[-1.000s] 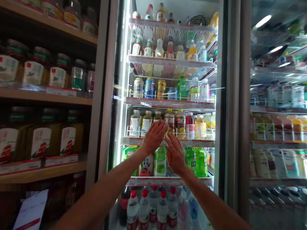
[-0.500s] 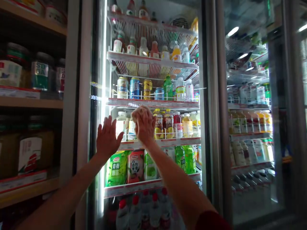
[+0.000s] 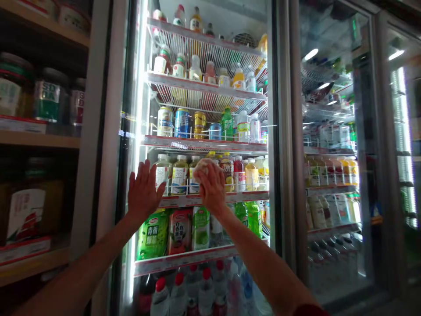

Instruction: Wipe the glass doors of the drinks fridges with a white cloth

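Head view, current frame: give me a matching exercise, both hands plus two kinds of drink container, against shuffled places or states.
Column one:
1. left hand
2. right hand
3. gold can
4. red-capped bottles

Column two:
A. between a tall blue can and a shorter blue can
B. pressing a pale cloth
C. on the lowest visible level
D. raised, fingers up, holding nothing

Right pairs: 1-D, 2-B, 3-A, 4-C

Glass (image 3: 230,19) apparently bars the way to bottles (image 3: 251,174)
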`<state>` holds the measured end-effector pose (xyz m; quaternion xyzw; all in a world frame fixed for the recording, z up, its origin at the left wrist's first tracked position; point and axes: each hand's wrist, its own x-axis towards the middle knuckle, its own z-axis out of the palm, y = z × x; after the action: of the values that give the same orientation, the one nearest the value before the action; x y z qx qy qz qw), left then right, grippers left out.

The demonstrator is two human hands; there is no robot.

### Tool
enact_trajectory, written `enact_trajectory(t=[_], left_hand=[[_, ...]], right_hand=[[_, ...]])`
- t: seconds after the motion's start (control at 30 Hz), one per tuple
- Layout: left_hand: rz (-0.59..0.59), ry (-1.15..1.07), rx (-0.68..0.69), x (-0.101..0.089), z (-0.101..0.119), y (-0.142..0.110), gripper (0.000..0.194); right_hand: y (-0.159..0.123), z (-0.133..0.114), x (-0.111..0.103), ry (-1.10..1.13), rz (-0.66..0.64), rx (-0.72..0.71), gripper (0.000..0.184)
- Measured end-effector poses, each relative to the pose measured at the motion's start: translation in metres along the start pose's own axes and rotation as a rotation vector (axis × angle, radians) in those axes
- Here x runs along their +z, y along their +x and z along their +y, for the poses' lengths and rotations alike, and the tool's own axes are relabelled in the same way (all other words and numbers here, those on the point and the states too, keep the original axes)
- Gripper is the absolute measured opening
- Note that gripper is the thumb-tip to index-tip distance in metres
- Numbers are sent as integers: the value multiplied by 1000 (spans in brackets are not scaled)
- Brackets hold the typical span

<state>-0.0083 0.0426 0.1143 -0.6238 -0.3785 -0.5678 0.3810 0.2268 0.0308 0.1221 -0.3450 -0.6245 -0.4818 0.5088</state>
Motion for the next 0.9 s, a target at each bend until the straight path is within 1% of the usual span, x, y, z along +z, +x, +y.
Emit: enact_trajectory(t=[0.03, 0.07, 0.1, 0.17, 0.23, 0.27, 0.3, 0.33, 0.37, 0.4, 0.47, 0.5, 0.53, 0.57, 0.6, 0.63, 0.7, 0.73, 0.77, 0.8, 0.83, 0.87, 0.9], left_hand=[[1, 6, 7, 0, -1, 0, 62], [3, 16, 18, 0, -1, 0, 62], [7, 30, 27, 0, -1, 0, 62], [20, 59, 33, 1, -1, 0, 62], [34, 76, 34, 3, 0, -1, 62], [39, 80, 33, 4, 1, -1, 63], [42, 81, 32, 4, 2, -1, 63], [41, 79, 30, 4, 3, -1, 63], [38, 75, 29, 4, 3, -1, 63], [36, 72, 25, 4, 3, -1, 63], [30, 68, 23, 3, 3, -1, 63], [27, 68, 23, 2, 3, -1, 63], [25, 68, 22, 2, 3, -1, 63], [26, 69, 18, 2, 3, -1, 63], [30, 67, 13, 2, 3, -2, 63], [34, 64, 8, 3, 3, -2, 62], [45, 55, 2, 5, 4, -2, 62], [46, 50, 1, 5, 5, -3, 62], [44, 47, 0, 6, 6, -3, 63], [40, 44, -3, 6, 7, -3, 63], [36, 43, -5, 6, 8, -4, 63], [31, 42, -7, 6, 9, -5, 63], [23, 41, -7, 6, 10, -7, 63]], right_hand=[[-2, -6, 1, -4, -34, -45, 45], [-5, -2, -2, -23, -37, -50, 44], [-8, 12, -7, -51, -15, -17, 44], [-12, 59, -22, -119, 83, 137, 45], [-11, 104, -34, -167, 237, 370, 47], [-8, 116, -36, -175, 310, 459, 47], [-6, 117, -36, -167, 357, 505, 48], [-4, 109, -33, -147, 372, 499, 48], [-3, 93, -28, -118, 349, 443, 48], [-4, 72, -22, -83, 288, 343, 48], [-9, 31, -11, -24, 118, 111, 48], [-13, 19, -9, -10, 39, 24, 47], [-18, 16, -9, -10, -15, -25, 48], [-23, 23, -12, -24, -33, -26, 48], [-27, 39, -17, -53, -13, 27, 48], [-29, 59, -23, -92, 42, 125, 48], [-30, 99, -32, -169, 200, 376, 49], [-28, 110, -34, -190, 273, 472, 49], [-25, 112, -33, -193, 320, 521, 50], [-23, 104, -30, -176, 333, 516, 50], [-22, 87, -25, -144, 308, 456, 51], [-22, 65, -19, -101, 247, 352, 53], [-24, 41, -14, -60, 159, 238, 53]])
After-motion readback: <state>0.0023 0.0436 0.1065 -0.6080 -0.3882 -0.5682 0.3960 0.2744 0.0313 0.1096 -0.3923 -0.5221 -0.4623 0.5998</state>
